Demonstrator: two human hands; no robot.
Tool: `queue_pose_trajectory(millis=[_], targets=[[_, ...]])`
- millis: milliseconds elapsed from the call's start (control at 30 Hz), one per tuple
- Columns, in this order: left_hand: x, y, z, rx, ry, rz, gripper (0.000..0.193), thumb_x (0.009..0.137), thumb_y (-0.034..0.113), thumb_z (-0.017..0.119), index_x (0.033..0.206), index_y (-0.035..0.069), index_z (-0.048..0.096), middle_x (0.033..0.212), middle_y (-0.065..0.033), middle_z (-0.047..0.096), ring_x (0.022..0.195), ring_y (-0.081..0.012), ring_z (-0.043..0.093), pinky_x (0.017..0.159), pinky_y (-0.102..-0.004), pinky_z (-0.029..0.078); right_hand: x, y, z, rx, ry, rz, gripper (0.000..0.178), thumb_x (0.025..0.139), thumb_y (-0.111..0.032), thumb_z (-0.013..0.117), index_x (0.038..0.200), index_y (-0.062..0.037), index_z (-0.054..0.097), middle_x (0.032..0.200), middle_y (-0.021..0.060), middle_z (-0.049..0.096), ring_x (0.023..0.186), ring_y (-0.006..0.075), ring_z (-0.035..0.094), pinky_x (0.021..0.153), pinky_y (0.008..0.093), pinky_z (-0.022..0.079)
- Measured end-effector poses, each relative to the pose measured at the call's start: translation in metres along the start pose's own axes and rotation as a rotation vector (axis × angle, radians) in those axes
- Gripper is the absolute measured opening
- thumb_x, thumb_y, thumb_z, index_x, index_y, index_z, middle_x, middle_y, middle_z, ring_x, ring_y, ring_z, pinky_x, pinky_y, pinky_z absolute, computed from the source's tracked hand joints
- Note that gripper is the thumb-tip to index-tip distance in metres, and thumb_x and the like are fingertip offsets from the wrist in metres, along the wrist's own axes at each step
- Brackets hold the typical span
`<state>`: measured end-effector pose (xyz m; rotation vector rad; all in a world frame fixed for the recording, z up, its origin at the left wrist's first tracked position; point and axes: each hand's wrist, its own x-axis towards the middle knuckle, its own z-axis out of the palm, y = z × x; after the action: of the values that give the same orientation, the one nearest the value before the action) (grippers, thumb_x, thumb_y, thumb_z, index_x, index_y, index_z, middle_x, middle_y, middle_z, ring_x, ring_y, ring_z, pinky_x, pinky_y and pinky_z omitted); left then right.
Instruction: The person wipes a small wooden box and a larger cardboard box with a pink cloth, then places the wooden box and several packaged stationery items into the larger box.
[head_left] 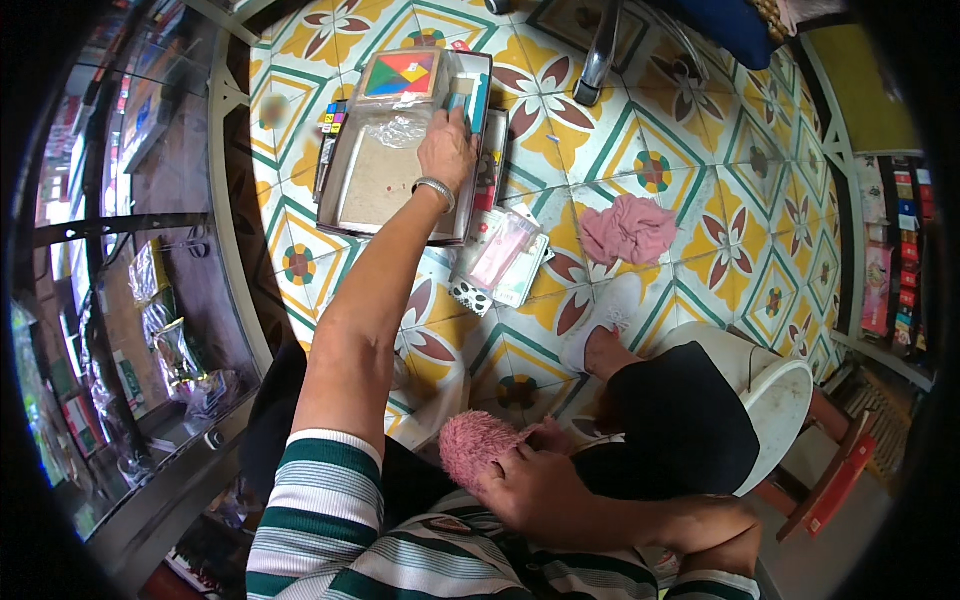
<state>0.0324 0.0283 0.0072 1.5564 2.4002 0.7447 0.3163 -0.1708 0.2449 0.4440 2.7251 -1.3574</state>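
Note:
Inside an open shallow box [335, 190] on the floor, my left hand [447, 150], with a silver bracelet at the wrist, has its fingers closed on a small blue packet [458, 103]. A teal-edged flat item [480, 95] lies beside it along the right side. Also in the box are a tangram puzzle [398, 75] of coloured pieces and crumpled clear plastic [390, 130]. Close to my lap, my right hand [525, 485] is closed round a fuzzy pink cloth [480, 447], bunched up.
Flat packets [505, 255] lie at the box's near right corner. A pink cloth [628, 230] sits crumpled on the patterned tiles. A glass display case [165, 130] stands left, a white plastic stool [775, 400] right. Chair legs [600, 55] are at the far side.

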Motion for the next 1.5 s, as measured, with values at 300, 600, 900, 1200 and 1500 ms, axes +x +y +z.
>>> queue_pose_trajectory(millis=[300, 600, 900, 1200, 1500], targets=[[0.008, -0.017, 0.016, -0.060, 0.043, 0.100, 0.033, 0.079, 0.009, 0.070, 0.112, 0.009, 0.068, 0.100, -0.0168, 0.062, 0.099, -0.0367, 0.060, 0.085, -0.0461, 0.051, 0.003, 0.000, -0.003, 0.025, -0.024, -0.022, 0.029, 0.077, -0.013, 0.065, 0.100, 0.0050, 0.062, 0.081, 0.0161, 0.056, 0.074, 0.0291, 0.063, 0.055, 0.0358, 0.053], [0.015, -0.013, 0.018, -0.202, 0.144, -0.342, 0.032, 0.075, 0.007, 0.066, 0.107, 0.002, 0.068, 0.094, -0.0216, 0.071, 0.084, -0.0363, 0.068, 0.076, -0.0430, 0.055, -0.001, 0.001, 0.007, -0.031, 0.114, -0.015, 0.029, 0.082, -0.019, 0.067, 0.098, 0.0053, 0.063, 0.080, 0.0181, 0.057, 0.071, 0.0310, 0.062, 0.061, 0.0400, 0.052], [-0.042, 0.003, -0.067, -1.421, -0.427, -0.811, 0.017, 0.091, -0.002, 0.051, 0.106, -0.001, 0.060, 0.087, -0.0073, 0.058, 0.076, -0.0186, 0.058, 0.076, -0.0376, 0.057, 0.012, -0.004, -0.019, -0.053, 0.180, 0.252, 0.032, 0.097, -0.032, 0.057, 0.098, -0.0008, 0.062, 0.087, 0.0182, 0.064, 0.074, 0.0340, 0.068, 0.063, 0.0490, 0.053], [-0.127, 0.101, -0.212, -1.353, -0.479, -0.393, 0.035, 0.091, -0.004, 0.057, 0.125, 0.001, 0.050, 0.109, -0.0083, 0.067, 0.093, -0.0145, 0.064, 0.084, -0.0296, 0.053, 0.024, 0.015, -0.117, 0.792, 1.051, 0.092, 0.030, 0.098, -0.025, 0.060, 0.116, -0.0013, 0.061, 0.105, 0.0099, 0.068, 0.094, 0.0132, 0.063, 0.082, 0.0315, 0.051], [-0.225, 0.153, -0.285, -1.349, -0.399, -0.185, 0.045, 0.091, -0.002, 0.063, 0.132, -0.002, 0.045, 0.118, -0.0105, 0.065, 0.101, -0.0141, 0.063, 0.088, -0.0286, 0.051, 0.017, -0.001, -0.116, 1.527, 0.844, -0.237, 0.034, 0.095, -0.015, 0.062, 0.127, -0.0007, 0.058, 0.119, 0.0067, 0.065, 0.107, 0.0162, 0.062, 0.098, 0.0320, 0.047]])
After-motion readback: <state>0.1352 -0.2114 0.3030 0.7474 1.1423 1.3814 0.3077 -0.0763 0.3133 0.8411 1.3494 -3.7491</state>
